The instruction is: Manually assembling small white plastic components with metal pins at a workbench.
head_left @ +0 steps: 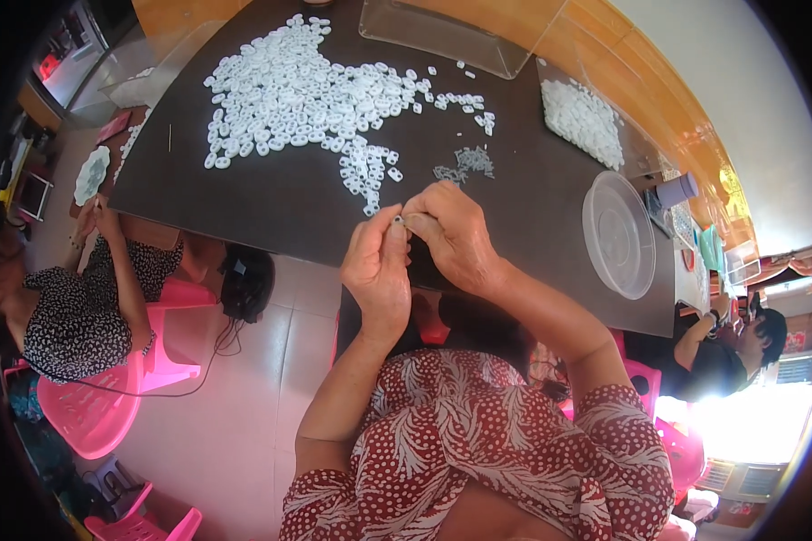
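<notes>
My left hand point(379, 270) and my right hand point(457, 236) meet above the table's near edge, fingertips together. Between the left thumb and fingers is a small white plastic piece point(399, 219) with a dark spot, mostly covered by the fingers. The right thumb and fingers are pinched against it; whatever they hold is hidden. Just beyond the hands lie small white two-holed pieces point(366, 171), running back to a large heap of white oval rings point(280, 95). Little grey pin-like parts point(475, 162) form a small pile beyond my right hand.
On the dark table point(532, 225) a round clear plastic lid point(618, 234) lies at right. Clear bins stand at the back, one holding white pieces point(582, 122). A purple cup point(677, 189) is farther right. People sit at left and right, near pink plastic chairs point(95, 406).
</notes>
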Demonstrator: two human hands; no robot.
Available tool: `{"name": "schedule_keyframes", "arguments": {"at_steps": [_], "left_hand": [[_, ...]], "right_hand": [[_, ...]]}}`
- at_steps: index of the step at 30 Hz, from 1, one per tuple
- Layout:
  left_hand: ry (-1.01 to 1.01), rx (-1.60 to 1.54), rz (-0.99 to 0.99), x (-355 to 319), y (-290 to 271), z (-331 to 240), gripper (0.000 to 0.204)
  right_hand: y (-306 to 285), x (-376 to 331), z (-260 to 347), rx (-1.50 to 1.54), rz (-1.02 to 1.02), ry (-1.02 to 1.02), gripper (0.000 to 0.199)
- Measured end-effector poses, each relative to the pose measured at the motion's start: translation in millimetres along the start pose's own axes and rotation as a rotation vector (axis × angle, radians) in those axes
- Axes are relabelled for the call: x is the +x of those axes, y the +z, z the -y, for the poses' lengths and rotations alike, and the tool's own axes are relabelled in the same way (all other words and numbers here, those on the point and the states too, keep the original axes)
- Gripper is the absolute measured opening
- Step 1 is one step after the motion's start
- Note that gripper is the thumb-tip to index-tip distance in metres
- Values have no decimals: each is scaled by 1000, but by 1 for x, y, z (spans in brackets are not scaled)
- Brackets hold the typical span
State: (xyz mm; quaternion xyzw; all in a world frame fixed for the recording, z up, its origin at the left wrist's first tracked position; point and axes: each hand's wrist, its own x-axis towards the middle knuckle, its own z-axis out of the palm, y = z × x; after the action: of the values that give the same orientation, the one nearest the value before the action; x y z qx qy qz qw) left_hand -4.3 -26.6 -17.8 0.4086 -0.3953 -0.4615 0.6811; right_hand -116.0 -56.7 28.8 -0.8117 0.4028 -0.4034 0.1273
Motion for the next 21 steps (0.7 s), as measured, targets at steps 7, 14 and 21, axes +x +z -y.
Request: {"name": "schedule_keyframes", "arguments": {"at_steps": [7,14,21], "left_hand": [[-128,-194,27,5,-6,-2,17],[-119,-227,58,7,-6,1,17],[-112,-169,49,5,-5,4,14]], "right_hand": [[-7,31,-27,82,-6,227,6],[24,92,-92,-359,85,-33,21],[36,94,-111,-437,127,-187,18]]}}
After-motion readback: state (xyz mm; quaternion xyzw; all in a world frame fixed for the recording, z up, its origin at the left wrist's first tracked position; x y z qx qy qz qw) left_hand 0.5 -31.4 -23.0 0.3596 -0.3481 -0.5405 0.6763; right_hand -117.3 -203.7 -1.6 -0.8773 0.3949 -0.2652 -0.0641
